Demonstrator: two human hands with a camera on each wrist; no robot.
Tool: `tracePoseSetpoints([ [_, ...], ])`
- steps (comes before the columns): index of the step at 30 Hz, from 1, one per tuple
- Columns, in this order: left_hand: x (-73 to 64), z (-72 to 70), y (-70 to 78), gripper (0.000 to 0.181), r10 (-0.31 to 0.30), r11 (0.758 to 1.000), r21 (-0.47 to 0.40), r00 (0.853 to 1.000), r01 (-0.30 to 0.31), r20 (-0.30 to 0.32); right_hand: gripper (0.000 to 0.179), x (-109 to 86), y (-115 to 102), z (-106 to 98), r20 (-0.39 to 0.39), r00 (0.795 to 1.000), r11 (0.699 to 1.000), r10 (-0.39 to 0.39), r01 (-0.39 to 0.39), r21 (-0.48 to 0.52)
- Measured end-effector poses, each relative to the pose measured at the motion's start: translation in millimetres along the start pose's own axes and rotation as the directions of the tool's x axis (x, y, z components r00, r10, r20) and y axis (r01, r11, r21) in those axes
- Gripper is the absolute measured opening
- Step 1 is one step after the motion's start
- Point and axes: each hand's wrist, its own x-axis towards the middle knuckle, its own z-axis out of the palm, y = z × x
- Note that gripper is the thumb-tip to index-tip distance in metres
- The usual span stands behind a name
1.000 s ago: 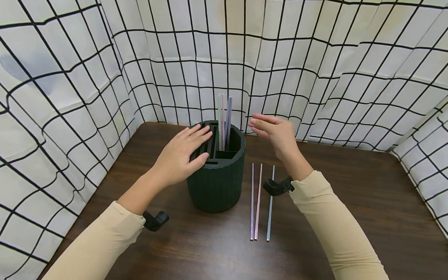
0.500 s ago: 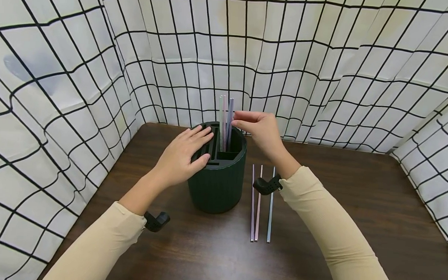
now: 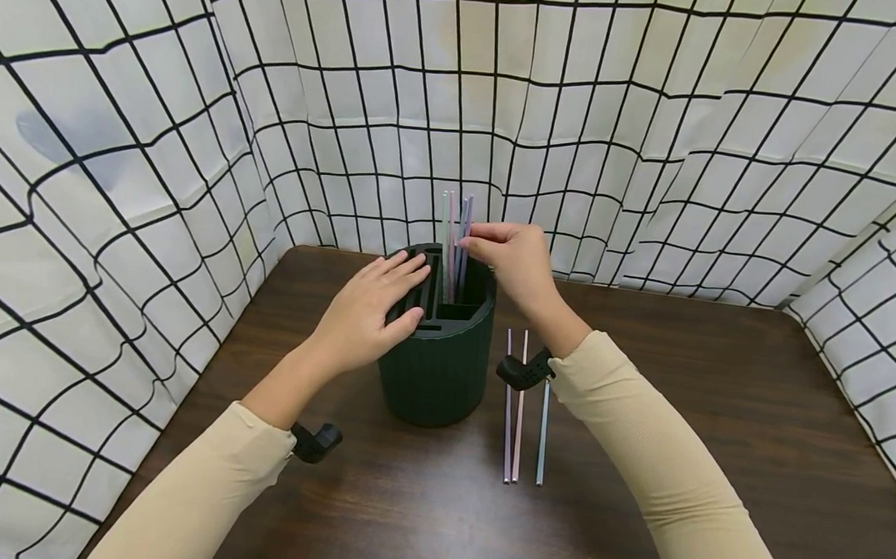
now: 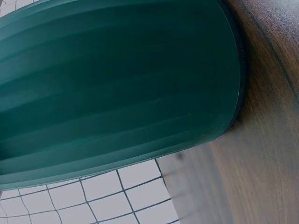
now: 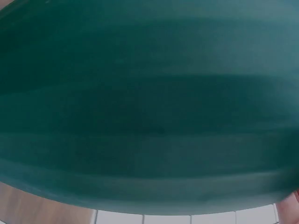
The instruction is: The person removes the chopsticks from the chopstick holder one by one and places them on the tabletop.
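Observation:
A dark green ribbed utensil holder point(image 3: 432, 379) stands upright on the table. My left hand point(image 3: 364, 313) rests on its slotted top with spread fingers. Several chopsticks stand in the holder's back right compartment: a pale green chopstick point(image 3: 445, 221), a pink chopstick point(image 3: 452, 221) and bluish-purple ones. My right hand point(image 3: 520, 262) pinches a purple chopstick point(image 3: 470, 210) there between thumb and fingers; whether a second one is also in the pinch, I cannot tell. Both wrist views are mostly filled by the holder's green wall point(image 4: 117, 84).
On the table point(image 3: 675, 406), right of the holder, lie a purple chopstick point(image 3: 508, 424), a pink chopstick point(image 3: 518, 424) and a blue chopstick point(image 3: 542, 434), partly under my right wrist's black strap. A grid-patterned curtain point(image 3: 575, 110) surrounds the table's back and sides.
My right hand has come left from beside the holder to the standing chopsticks and taken a pinch on one, whose top now leans slightly right. My left hand stays on the holder.

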Motion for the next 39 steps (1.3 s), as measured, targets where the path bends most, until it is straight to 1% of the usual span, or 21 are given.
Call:
tracePoseSetpoints([
  [3, -0.6, 0.0, 0.3, 0.059, -0.001, 1.0, 0.0, 1.0, 0.001, -0.002, 0.028, -2.7, -8, -6, -0.037, 0.999, 0.999, -0.03, 0.031, 0.018],
  [7, -3.5, -1.4, 0.4, 0.059, -0.015, 1.0, 0.009, 1.0, 0.015, 0.0, 0.029, -5.8, -23, -15, -0.093, 0.989, 0.987, -0.118, 0.127, 0.097],
  [10, -5.0, -2.5, 0.0, 0.059, -0.017, 1.0, 0.016, 1.0, 0.017, 0.001, 0.027, -8.9, -37, -24, -0.138, 0.972, 0.959, -0.188, 0.212, 0.188],
  [13, -5.1, -2.9, -0.6, 0.058, -0.009, 1.0, 0.017, 1.0, 0.009, -0.006, 0.026, -13.1, -49, -33, -0.178, 0.954, 0.931, -0.241, 0.279, 0.234],
  [18, -5.5, -2.2, -1.4, 0.058, 0.0, 1.0, 0.02, 1.0, 0.0, -0.015, 0.023, -23.4, -63, -51, -0.225, 0.932, 0.873, -0.283, 0.348, 0.342],
  [20, -5.3, -2.0, -1.2, 0.058, 0.0, 1.0, 0.019, 1.0, 0.0, -0.013, 0.022, -28.2, -67, -58, -0.257, 0.916, 0.842, -0.308, 0.389, 0.374],
  [24, -4.1, -1.7, -0.5, 0.058, -0.003, 1.0, 0.016, 1.0, 0.003, -0.007, 0.021, -39.0, -77, -73, -0.329, 0.874, 0.798, -0.359, 0.47, 0.378],
  [25, -3.7, -1.5, -0.3, 0.058, -0.005, 1.0, 0.013, 1.0, 0.005, -0.006, 0.021, -41.6, -80, -77, -0.347, 0.866, 0.784, -0.36, 0.482, 0.391],
  [27, -3.0, -0.8, -0.3, 0.059, -0.004, 1.0, 0.011, 1.0, 0.005, -0.007, 0.021, -46.8, -84, -86, -0.38, 0.858, 0.747, -0.346, 0.496, 0.442],
  [29, -2.3, 0.1, -0.1, 0.059, -0.003, 1.0, 0.007, 1.0, 0.003, -0.008, 0.021, -51.5, -86, -96, -0.418, 0.851, 0.706, -0.317, 0.506, 0.496],
  [30, -1.9, 0.6, 0.1, 0.059, -0.002, 1.0, 0.006, 1.0, 0.002, -0.01, 0.022, -53.5, -86, -100, -0.441, 0.844, 0.688, -0.303, 0.515, 0.512],
  [31, -1.4, 1.1, 0.0, 0.059, 0.0, 1.0, 0.006, 1.0, 0.0, -0.012, 0.023, -55.2, -86, -106, -0.462, 0.84, 0.671, -0.285, 0.519, 0.529],
  [32, -1.1, 1.4, 0.4, 0.059, 0.003, 1.0, 0.007, 1.0, -0.003, -0.013, 0.025, -56.8, -84, -112, -0.484, 0.832, 0.664, -0.271, 0.525, 0.532],
  [33, -0.7, 1.7, 0.5, 0.059, 0.004, 1.0, 0.006, 1.0, -0.004, -0.014, 0.027, -58.0, -82, -117, -0.503, 0.826, 0.663, -0.255, 0.528, 0.53],
  [34, -0.3, 2.1, 0.4, 0.058, 0.005, 1.0, 0.007, 1.0, -0.005, -0.014, 0.029, -58.9, -79, -123, -0.515, 0.824, 0.669, -0.235, 0.521, 0.53],
  [36, 0.3, 2.5, 0.9, 0.058, 0.007, 1.0, 0.008, 1.0, -0.007, -0.012, 0.034, -59.3, -71, -135, -0.524, 0.827, 0.688, -0.201, 0.501, 0.526],
  [37, 0.5, 2.1, 0.8, 0.058, 0.007, 1.0, 0.009, 1.0, -0.007, -0.01, 0.036, -58.8, -65, -140, -0.522, 0.833, 0.701, -0.184, 0.483, 0.525],
  [39, 0.4, 1.1, 0.7, 0.059, 0.003, 1.0, 0.01, 1.0, -0.003, -0.004, 0.037, -57.5, -52, -149, -0.493, 0.858, 0.738, -0.143, 0.424, 0.525],
])
